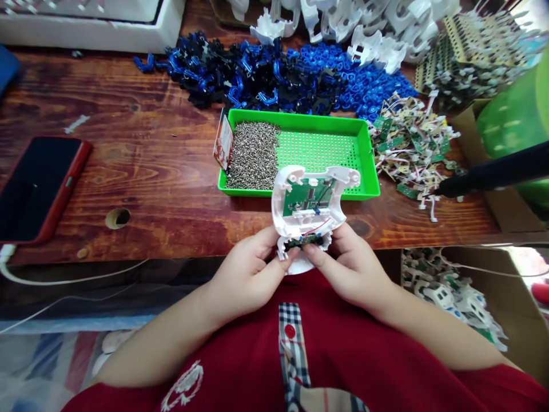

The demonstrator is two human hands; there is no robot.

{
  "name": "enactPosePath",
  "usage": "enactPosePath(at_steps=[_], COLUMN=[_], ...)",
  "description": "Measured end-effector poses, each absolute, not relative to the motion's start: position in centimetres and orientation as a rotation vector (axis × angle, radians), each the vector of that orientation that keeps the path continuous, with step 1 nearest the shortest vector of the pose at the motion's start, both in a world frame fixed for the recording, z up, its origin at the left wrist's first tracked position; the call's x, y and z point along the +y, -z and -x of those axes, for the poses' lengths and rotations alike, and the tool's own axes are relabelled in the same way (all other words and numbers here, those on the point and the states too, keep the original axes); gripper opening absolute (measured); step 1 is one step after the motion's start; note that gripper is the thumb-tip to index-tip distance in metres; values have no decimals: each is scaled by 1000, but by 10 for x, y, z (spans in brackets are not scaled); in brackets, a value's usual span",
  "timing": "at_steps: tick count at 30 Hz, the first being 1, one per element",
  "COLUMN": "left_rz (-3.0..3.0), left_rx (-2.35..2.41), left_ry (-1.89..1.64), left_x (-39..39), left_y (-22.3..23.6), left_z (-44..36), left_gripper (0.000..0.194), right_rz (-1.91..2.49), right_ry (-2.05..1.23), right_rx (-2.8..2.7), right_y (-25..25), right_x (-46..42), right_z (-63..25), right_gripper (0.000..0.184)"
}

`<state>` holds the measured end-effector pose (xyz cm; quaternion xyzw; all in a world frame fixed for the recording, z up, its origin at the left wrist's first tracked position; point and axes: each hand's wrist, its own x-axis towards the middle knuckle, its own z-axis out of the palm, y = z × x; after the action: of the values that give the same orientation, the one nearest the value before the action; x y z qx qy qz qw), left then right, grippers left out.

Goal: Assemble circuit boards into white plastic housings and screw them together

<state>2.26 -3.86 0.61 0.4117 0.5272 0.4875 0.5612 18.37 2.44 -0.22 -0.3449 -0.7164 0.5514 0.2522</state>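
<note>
Between both hands, at the table's front edge, I hold a white plastic housing. Inside its upper part sits a green circuit board; a thin red wire runs across its lower part. My left hand grips the lower left side, thumb pressing near a second small board at the bottom. My right hand grips the lower right side, its thumb beside the other thumb. The remaining fingers of both hands are mostly hidden behind the housing. Just beyond it lies a green basket with many small screws in its left part.
Blue and black plastic parts are heaped behind the basket, with white shells farther back. Small wired boards lie to the right, near a black rod. A phone rests left. A cardboard box of parts stands lower right.
</note>
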Motion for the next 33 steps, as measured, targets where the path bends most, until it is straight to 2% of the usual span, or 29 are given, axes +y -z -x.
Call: enactPosePath(at_steps=[4,8,11,13,15,19,23,28,33], left_rz=[-971,-726,-568,-524,-507,-517,-554,-606,-686], left_rx=[1241,1119,1039,1013,1006,1009,1010,1075,1077], left_ry=[-1160,-1205,-1202,-1171,-1141,-1123,-1096,-1098,-1060], left_x=[-37,-32,-28,-27,-26,-29,-34,-38,-37], left_y=[-6,-8,-11,-13,-13,-12,-14,-17,-17], left_z=[-24,-26,-27,-27,-27,-25,-24,-25,-22], left_gripper=[35,31,34,34,33,37,48,58,59], right_rz=[981,1103,1120,990,798,611,590,551,472], right_ry=[-1432,-1384,-979,-645,-487,-465,-348,-215,-301], right_rx=[-2029,-2170,-2200,-2221,-2354,-2671,-2805,-2898,-2857], right_y=[1,-7,-17,-24,-31,-40,-44,-44,-42], right_x=[25,27,30,33,36,40,40,35,35], right_z=[-184,-187,-192,-196,-199,-195,-184,-175,-176], right_gripper=[30,36,39,32,21,17,21,15,14])
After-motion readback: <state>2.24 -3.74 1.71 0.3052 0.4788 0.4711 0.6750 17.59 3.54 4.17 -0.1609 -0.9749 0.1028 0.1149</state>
